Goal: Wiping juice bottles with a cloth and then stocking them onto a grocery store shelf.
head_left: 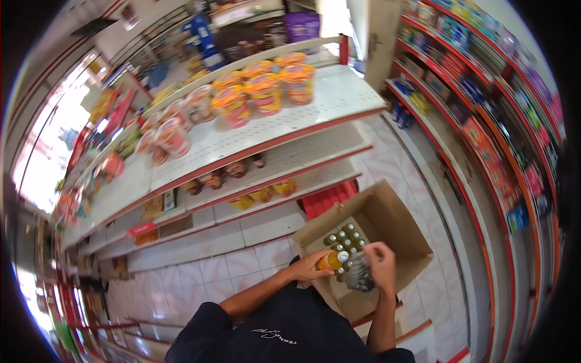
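Observation:
My left hand (313, 266) is wrapped round a small bottle (330, 261) with yellow-orange contents and a white cap, tilted over an open cardboard box (393, 215). Inside the box, several dark green bottles (347, 237) with pale caps stand upright in rows. My right hand (381, 263) is above the box's right part, its fingers closed and slightly blurred. From it hangs a grey, crumpled, cloth-like thing (359, 275), close to the bottle and covering some bottles below. Its exact kind is unclear.
Ahead stands a white shelf unit (339, 91) with red edging, orange-lidded cups (264, 94) on its top and packets lower down. A red crate-like thing (330, 198) lies behind the box. Stocked shelves (478, 109) line the right side. Pale tiles (206, 272) cover the floor.

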A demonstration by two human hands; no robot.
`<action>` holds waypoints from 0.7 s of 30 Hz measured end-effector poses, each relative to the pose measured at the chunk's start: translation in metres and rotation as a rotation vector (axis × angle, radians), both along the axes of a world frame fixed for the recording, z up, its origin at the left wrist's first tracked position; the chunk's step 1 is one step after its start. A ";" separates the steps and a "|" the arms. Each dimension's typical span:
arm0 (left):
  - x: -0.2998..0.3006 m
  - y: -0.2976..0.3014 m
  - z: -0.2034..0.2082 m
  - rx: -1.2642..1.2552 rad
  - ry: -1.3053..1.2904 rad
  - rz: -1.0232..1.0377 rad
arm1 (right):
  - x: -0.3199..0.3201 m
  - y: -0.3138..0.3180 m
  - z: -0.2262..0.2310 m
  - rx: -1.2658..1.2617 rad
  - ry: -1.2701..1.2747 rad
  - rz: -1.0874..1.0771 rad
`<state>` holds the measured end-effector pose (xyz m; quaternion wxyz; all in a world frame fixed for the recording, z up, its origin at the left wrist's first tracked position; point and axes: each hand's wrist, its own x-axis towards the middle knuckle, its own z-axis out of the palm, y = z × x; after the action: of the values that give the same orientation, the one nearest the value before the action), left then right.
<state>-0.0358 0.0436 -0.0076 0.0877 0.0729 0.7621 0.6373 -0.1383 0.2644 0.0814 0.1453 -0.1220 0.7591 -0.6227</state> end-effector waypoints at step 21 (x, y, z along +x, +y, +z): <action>0.052 -0.025 0.082 -0.147 -0.019 0.138 | 0.030 -0.098 0.039 -0.016 0.645 0.446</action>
<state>0.0160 0.0184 0.0743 0.0560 0.0077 0.8091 0.5849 -0.1086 0.1668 0.1209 0.0297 -0.4745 0.7157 -0.5115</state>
